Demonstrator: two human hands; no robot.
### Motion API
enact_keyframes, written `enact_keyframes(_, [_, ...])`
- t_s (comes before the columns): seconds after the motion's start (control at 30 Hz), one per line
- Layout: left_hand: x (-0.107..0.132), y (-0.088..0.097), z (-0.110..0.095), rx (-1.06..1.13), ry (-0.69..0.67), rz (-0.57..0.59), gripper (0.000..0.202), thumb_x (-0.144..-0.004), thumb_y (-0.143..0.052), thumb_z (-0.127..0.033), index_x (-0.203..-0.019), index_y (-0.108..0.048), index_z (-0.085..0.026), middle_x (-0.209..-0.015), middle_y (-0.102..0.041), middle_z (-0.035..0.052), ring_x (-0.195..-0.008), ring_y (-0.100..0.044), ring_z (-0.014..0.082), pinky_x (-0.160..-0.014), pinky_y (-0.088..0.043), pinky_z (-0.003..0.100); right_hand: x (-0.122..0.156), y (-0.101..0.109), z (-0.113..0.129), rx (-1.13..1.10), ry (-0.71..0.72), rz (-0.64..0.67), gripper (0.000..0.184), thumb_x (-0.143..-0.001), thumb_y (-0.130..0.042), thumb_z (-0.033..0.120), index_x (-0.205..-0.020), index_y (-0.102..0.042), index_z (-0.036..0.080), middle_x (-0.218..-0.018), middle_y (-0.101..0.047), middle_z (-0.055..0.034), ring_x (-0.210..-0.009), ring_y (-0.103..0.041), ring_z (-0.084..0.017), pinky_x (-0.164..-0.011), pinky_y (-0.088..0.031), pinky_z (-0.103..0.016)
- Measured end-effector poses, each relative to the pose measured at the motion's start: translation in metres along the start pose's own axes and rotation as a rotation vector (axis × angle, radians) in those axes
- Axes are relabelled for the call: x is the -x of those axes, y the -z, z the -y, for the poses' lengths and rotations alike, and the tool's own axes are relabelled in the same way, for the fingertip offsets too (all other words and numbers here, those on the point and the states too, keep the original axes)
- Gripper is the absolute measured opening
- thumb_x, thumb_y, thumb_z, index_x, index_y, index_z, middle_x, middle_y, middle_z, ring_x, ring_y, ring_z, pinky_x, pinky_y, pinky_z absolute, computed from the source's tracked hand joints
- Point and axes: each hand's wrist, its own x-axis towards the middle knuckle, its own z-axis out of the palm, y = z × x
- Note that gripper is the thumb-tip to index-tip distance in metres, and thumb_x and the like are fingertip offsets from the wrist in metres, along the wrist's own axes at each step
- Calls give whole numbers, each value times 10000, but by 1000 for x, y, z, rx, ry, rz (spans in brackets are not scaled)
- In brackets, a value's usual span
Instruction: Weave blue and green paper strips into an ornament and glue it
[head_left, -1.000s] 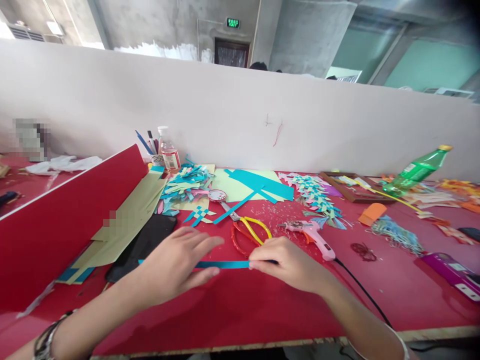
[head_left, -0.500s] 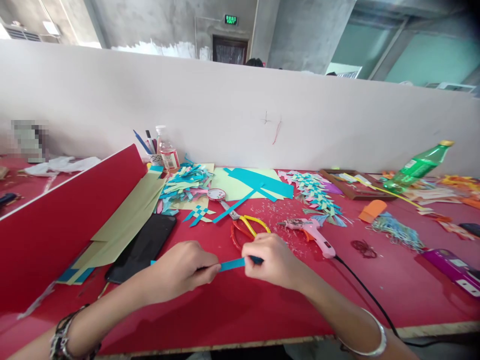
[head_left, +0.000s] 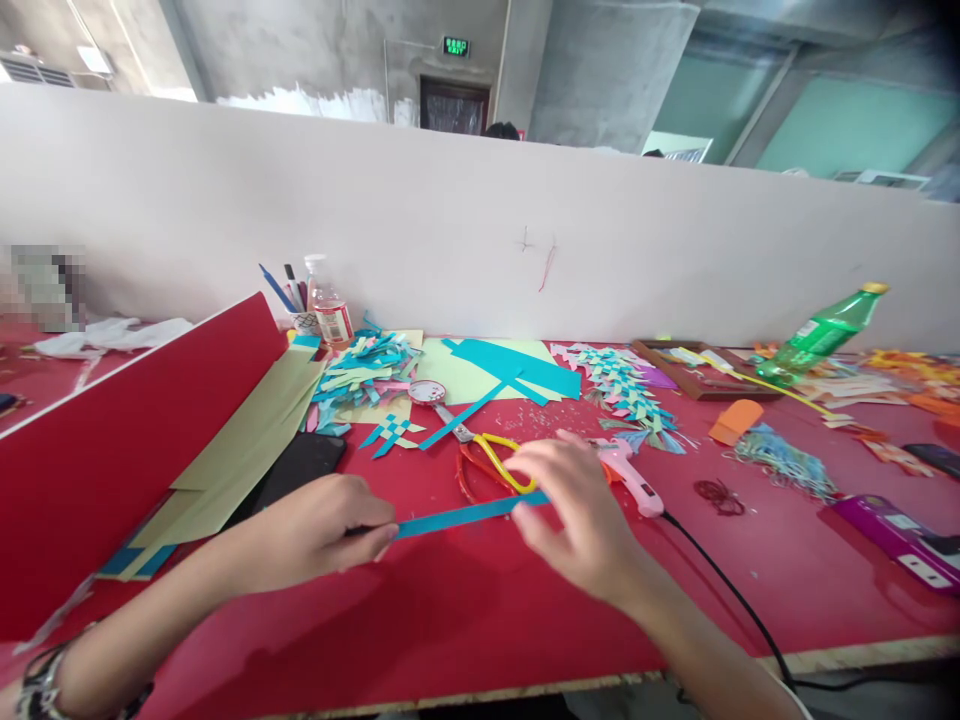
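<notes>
Phone (head_left: 304,465) is partly behind the left hand (head_left: 337,525), which has one end of a blue strip (head_left: 457,517) pinched — strip runs right over the bench (head_left: 450,620), just this side of the scissors (head_left: 463,433). Right hand (head_left: 574,500) is spread loose around the other end — can't tell if they're touching — with the glue gun (head_left: 634,480) just behind.

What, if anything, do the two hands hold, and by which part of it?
The left hand pinches a blue paper strip toward its left end; the right hand is open at its right part, contact unclear.
</notes>
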Motion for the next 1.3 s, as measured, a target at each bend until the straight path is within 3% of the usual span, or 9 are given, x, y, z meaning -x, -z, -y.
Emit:
enact_keyframes(0.13, [-13, -4, -19, -12, -5, 126, 251, -837, -352, -170, -613, -466, -177, -502, -469, -40, -476, -398, 77, -539, -300, 197, -6, -10, 31, -50, 71, 304, 142, -843, -420, 251, -830, -556, 214, -784, -618, 7, -741, -553, -116, -962, -221, -381])
enact_keyframes(0.27, [-20, -13, -29, -172, -21, 21, 139, -798, -378, -130, -758, -496, -191, -636, -547, -26, -545, -457, 102, -555, -301, 228, -7, -20, 37, -90, 44, 383, 259, -874, -361, 224, -691, -539, 183, -610, -596, 29, -550, -498, -79, -901, -296, -330])
enact_keyframes(0.4, [-27, -26, -29, -413, -147, -154, 187, -765, -349, -99, -622, -433, -184, -528, -488, -31, -446, -392, 105, -517, -282, 256, -14, -24, 36, -183, 45, 401, 296, -869, -379, 242, -613, -509, 172, -541, -555, 33, -510, -439, -77, -861, -330, -294])
enact_keyframes(0.53, [-18, -25, -11, -564, -166, -260, 212, -765, -356, -93, -581, -406, -186, -470, -444, -40, -411, -354, 101, -491, -251, 263, -15, -15, 26, -321, -45, 418, 267, -863, -384, 230, -644, -525, 173, -589, -563, 19, -580, -469, -90, -725, -369, -237])
enact_keyframes(0.77, [22, 4, 39, -566, 80, -152, 225, -812, -376, -172, -605, -462, -186, -501, -455, -40, -469, -398, 85, -514, -265, 227, 6, 4, -9, -442, -311, 399, 348, -880, -341, 309, -581, -456, 173, -497, -477, 35, -533, -467, -83, -581, -344, -217])
enact_keyframes(0.9, [19, 4, 49, -264, 404, -257, 188, -823, -364, -214, -705, -507, -181, -576, -491, -29, -540, -458, 86, -530, -306, 200, 5, -8, -18, -729, -493, 344, 317, -863, -348, 399, -720, -509, 166, -469, -446, 56, -434, -424, -69, -467, -331, -200])
enact_keyframes(1.1, [-23, -15, 35, 730, 195, -312, 398, -819, -374, -427, -1102, -419, -151, -862, -560, 44, -498, -442, 55, -504, -411, 209, -1, -51, -2, -1250, -603, 384, 333, -830, -401, 441, -710, -503, 148, -443, -482, 61, -340, -409, -45, -419, -326, -184])
enact_keyframes(1.2, [-39, -13, 29, 808, 285, -515, 324, -805, -425, -416, -929, -528, -134, -734, -540, 9, -435, -386, 35, -442, -370, 189, 3, -64, 8, -1403, -646, 461, 333, -820, -412, 451, -702, -487, 148, -439, -500, 53, -322, -428, -51, -394, -323, -179])
enact_keyframes(1.3, [-51, -8, 27, 782, 389, -584, 335, -825, -387, -404, -673, -514, -134, -586, -483, -26, -393, -381, 35, -417, -340, 183, 3, -63, 13, -1394, -626, 533, 341, -824, -392, 456, -704, -481, 150, -470, -514, 40, -370, -474, -69, -450, -378, -204])
